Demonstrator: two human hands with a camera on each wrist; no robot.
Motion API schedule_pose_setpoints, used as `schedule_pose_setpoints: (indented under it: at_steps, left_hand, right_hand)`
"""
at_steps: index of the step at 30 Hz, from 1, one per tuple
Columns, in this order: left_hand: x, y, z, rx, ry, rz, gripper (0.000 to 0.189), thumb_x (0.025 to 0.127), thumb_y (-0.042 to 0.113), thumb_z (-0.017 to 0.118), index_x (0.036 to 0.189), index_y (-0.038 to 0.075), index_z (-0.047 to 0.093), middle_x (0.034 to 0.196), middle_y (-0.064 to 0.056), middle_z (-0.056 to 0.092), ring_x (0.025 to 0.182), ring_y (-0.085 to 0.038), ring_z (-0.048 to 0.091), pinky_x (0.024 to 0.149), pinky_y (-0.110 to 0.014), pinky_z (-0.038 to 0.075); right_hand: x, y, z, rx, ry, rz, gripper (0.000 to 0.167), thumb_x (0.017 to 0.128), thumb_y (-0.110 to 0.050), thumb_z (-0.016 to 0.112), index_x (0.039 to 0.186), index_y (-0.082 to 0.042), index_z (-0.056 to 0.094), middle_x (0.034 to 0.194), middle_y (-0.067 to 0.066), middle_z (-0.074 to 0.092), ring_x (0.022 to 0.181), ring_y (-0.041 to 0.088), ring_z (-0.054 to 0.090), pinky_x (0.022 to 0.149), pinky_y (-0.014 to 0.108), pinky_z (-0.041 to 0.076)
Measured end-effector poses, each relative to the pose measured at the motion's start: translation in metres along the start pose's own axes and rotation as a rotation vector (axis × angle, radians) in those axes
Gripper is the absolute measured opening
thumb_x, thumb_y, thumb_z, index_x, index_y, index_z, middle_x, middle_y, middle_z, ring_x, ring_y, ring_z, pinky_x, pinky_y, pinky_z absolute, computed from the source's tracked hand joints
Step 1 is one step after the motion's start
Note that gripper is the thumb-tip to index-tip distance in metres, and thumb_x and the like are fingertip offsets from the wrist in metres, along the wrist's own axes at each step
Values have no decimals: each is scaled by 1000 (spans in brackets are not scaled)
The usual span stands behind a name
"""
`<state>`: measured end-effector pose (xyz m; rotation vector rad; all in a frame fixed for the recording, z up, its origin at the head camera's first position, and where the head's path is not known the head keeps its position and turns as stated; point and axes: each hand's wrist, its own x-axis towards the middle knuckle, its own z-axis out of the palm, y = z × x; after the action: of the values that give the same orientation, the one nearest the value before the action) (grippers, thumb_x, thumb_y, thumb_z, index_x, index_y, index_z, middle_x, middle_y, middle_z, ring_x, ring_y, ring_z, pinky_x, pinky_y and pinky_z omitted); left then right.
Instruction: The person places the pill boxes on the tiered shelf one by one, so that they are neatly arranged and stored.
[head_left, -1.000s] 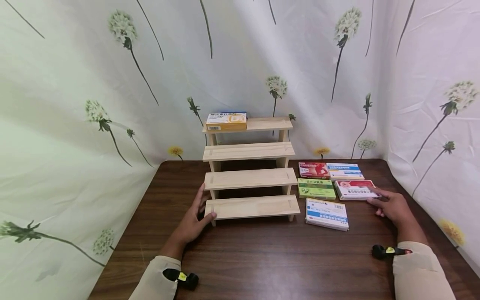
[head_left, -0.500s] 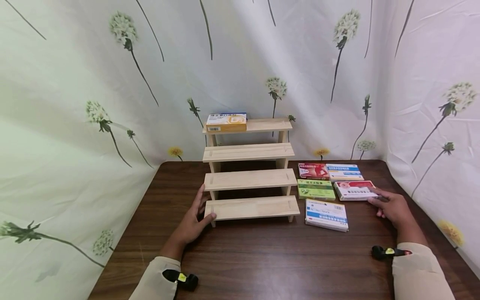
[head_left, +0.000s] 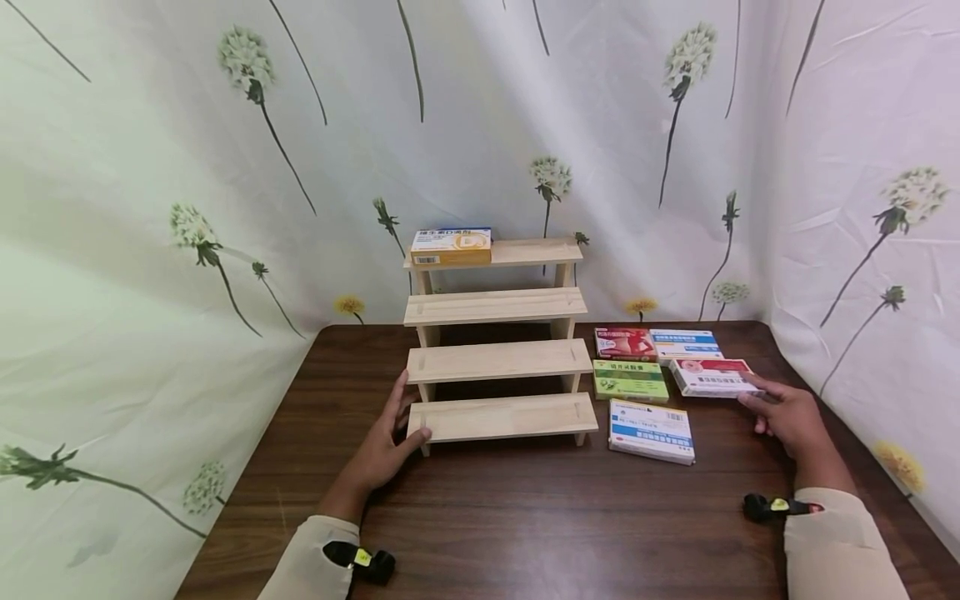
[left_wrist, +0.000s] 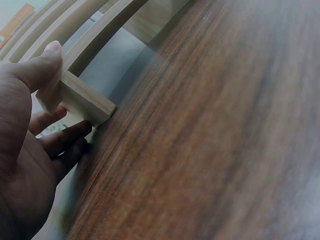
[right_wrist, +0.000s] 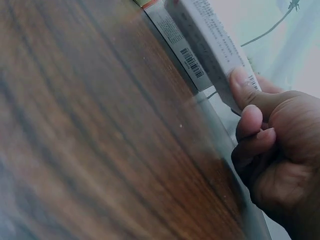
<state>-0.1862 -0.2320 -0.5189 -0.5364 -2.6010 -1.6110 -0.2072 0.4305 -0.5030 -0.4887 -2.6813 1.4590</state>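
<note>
A red-and-white box [head_left: 711, 380], pinched at its right end, is right of an upright four-tier wooden stand [head_left: 498, 361].

Soft glare pales the tabletop [head_left: 540, 533]; wrist views look hazy.

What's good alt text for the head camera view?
A person's right hand pinches a red-and-white cardboard box while the left hand touches the left side of a four-tier pale wooden stand. Four red, green or blue-and-white cardboard boxes lie beside the stand on a dark wooden table; a white-and-yellow box sits on the top tier.
</note>
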Motion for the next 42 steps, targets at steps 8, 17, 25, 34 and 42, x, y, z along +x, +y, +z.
schedule_pose_setpoints:
  at_steps: [8,17,25,34,42]
  left_hand:
    - [0,1,0,-7,-3,-10,104,107,19,74,178,26,-2,175,-28,34,157,-52,42,120,-69,39]
    - [-2,2,0,-17,0,-11,105,107,20,74,176,41,-2,175,-28,35,158,-52,40,122,-70,38]
    - [-1,0,0,-20,3,-13,105,106,20,74,177,38,-1,175,-27,35,158,-51,42,121,-69,39]
    - [-1,0,0,-18,0,-12,105,107,22,74,176,42,-2,176,-27,34,158,-50,41,121,-68,39]
    - [0,-1,1,-21,-4,-20,105,106,21,74,177,39,-2,175,-27,34,158,-51,42,120,-68,39]
  right_hand:
    - [-2,-6,-4,60,58,32,62,105,-36,75,160,-24,50,78,-13,60,55,13,60,53,30,49]
    - [-6,-22,-5,88,91,40,64,104,-42,75,161,-33,47,164,17,47,58,12,63,56,27,48]
    - [-9,-35,-6,47,86,26,66,105,-44,73,162,-33,43,173,20,35,61,14,64,58,28,48]
    - [-14,-49,-3,-10,112,-84,64,106,-40,73,162,-31,43,172,18,36,60,15,61,59,26,49]
    - [-25,-73,0,-8,131,-84,64,106,-38,73,162,-32,42,173,7,32,60,14,60,59,25,53]
